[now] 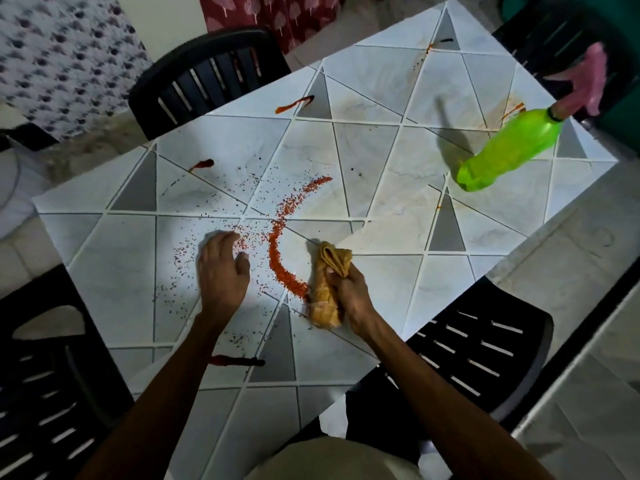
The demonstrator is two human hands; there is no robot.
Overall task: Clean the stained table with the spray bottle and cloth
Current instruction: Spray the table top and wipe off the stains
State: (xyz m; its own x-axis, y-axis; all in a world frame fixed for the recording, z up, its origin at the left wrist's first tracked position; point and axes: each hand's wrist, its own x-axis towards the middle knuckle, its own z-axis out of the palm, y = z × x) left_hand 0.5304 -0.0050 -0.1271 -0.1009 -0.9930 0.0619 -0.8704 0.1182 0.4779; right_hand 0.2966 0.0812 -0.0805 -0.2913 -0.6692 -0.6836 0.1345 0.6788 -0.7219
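A white and grey triangle-patterned table (381,161) carries a curved line of red-orange crumbs (280,244), scattered dark specks and several red sauce smears (294,103). My right hand (348,289) is shut on a bunched yellow-brown cloth (327,292) that rests on the table at the lower end of the crumb line. My left hand (221,271) lies cupped on the table left of the crumbs, fingers curled, holding nothing. A bright green spray bottle (505,150) with a pink trigger head (585,81) stands at the far right of the table, away from both hands.
Black slatted plastic chairs surround the table: one at the far side (207,74), one at the near left (45,393), one at the near right (478,355). A dark red smear (235,361) lies near the front edge. Tiled floor (571,306) runs to the right.
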